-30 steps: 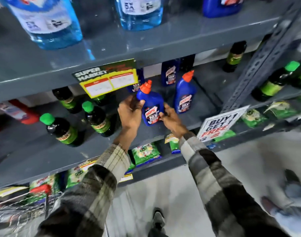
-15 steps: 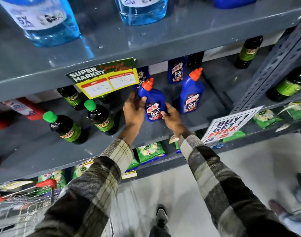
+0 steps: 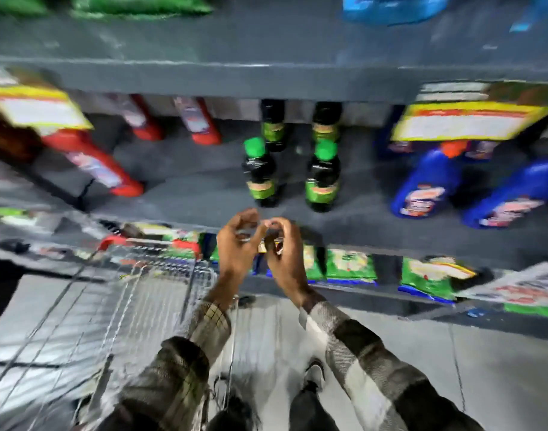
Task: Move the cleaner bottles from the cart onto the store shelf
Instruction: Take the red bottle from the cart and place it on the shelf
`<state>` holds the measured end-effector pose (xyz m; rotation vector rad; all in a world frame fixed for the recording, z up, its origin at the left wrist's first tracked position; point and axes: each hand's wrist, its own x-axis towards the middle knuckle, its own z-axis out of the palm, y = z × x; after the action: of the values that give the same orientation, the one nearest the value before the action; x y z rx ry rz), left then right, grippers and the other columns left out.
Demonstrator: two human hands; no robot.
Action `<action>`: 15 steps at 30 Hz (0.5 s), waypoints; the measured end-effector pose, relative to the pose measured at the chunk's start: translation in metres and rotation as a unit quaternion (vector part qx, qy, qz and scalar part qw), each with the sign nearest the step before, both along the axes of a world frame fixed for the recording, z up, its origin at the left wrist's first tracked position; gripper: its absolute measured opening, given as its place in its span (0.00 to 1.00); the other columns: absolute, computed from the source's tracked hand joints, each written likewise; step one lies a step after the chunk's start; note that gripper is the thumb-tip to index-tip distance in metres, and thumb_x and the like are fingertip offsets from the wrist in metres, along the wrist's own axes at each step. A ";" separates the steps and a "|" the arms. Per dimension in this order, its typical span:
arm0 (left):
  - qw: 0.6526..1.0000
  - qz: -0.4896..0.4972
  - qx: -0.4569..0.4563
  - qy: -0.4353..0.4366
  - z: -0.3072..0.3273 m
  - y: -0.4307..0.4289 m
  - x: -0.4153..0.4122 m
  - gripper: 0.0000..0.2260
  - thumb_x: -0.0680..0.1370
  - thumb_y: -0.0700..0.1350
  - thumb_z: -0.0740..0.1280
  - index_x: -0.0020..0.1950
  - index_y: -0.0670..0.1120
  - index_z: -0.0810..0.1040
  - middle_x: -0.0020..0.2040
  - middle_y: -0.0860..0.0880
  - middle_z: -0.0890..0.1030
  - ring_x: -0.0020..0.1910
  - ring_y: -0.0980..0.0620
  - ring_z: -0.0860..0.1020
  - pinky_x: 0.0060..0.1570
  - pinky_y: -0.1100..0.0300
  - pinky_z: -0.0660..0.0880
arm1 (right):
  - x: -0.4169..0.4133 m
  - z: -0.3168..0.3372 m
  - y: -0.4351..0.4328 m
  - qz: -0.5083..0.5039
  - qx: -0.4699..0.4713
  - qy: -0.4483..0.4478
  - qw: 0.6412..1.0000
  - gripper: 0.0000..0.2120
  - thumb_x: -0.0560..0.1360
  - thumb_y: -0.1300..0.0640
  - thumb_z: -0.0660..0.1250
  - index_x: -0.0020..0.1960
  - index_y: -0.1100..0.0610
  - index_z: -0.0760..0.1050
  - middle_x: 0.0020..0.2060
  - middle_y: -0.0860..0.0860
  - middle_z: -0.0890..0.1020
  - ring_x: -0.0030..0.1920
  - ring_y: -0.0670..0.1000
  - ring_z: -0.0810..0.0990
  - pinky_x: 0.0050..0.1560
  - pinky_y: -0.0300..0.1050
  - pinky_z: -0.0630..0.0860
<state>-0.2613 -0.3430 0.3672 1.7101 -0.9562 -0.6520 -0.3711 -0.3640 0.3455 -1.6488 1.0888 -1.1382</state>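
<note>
Labels are blurred beyond reading. Blue cleaner bottles (image 3: 425, 185) are stood on the grey shelf (image 3: 188, 188) at right. Left hand (image 3: 235, 247) and right hand (image 3: 286, 256) are curled, empty, above the wire cart (image 3: 117, 293).

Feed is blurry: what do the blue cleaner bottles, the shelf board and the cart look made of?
Blue cleaner bottles: probably opaque plastic, saturated blue, soft sheen, printed labels.
Shelf board: likely painted metal, flat grey, matte, with a thin folded front edge.
Cart: bare metal wire, a silvery see-through grid; red handle parts, perhaps plastic.
Blur hides surface texture, so these are guesses.
</note>
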 end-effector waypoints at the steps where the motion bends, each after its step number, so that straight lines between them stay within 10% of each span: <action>1: 1.000 0.026 0.007 0.004 -0.006 0.016 0.022 0.11 0.72 0.53 0.75 0.54 0.57 0.81 0.48 0.49 0.87 0.46 0.53 0.85 0.50 0.54 0.82 | 0.024 0.001 0.008 0.037 -0.001 0.012 0.999 0.12 0.75 0.64 0.63 0.57 0.57 0.73 0.51 0.55 0.79 0.51 0.49 0.78 0.55 0.35 0.72; 7: 0.967 0.235 0.015 0.094 -0.043 0.144 0.155 0.12 0.76 0.43 0.74 0.57 0.43 0.81 0.51 0.44 0.86 0.46 0.53 0.83 0.44 0.67 0.78 | 0.188 -0.027 0.091 0.250 0.058 0.078 0.963 0.21 0.74 0.65 0.63 0.66 0.61 0.69 0.63 0.55 0.77 0.61 0.57 0.78 0.65 0.53 0.74; 10: 0.929 0.343 0.041 0.130 -0.075 0.213 0.207 0.14 0.73 0.52 0.75 0.55 0.50 0.80 0.53 0.48 0.85 0.53 0.49 0.83 0.49 0.59 0.78 | 0.256 -0.052 0.140 0.353 0.094 0.096 0.926 0.22 0.76 0.60 0.62 0.70 0.56 0.64 0.64 0.45 0.73 0.61 0.57 0.79 0.64 0.57 0.76; 15: 0.851 0.463 0.103 0.224 -0.176 0.308 0.266 0.18 0.74 0.52 0.75 0.59 0.43 0.79 0.58 0.41 0.83 0.56 0.46 0.81 0.56 0.54 0.77 | 0.330 -0.134 0.207 0.442 0.157 0.239 0.850 0.26 0.75 0.56 0.63 0.70 0.65 0.65 0.66 0.59 0.73 0.65 0.59 0.76 0.65 0.58 0.74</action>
<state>0.0046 -0.0346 0.1915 1.8275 0.3118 -0.4531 -0.0408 -0.1568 0.2114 -1.8747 0.5896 0.0561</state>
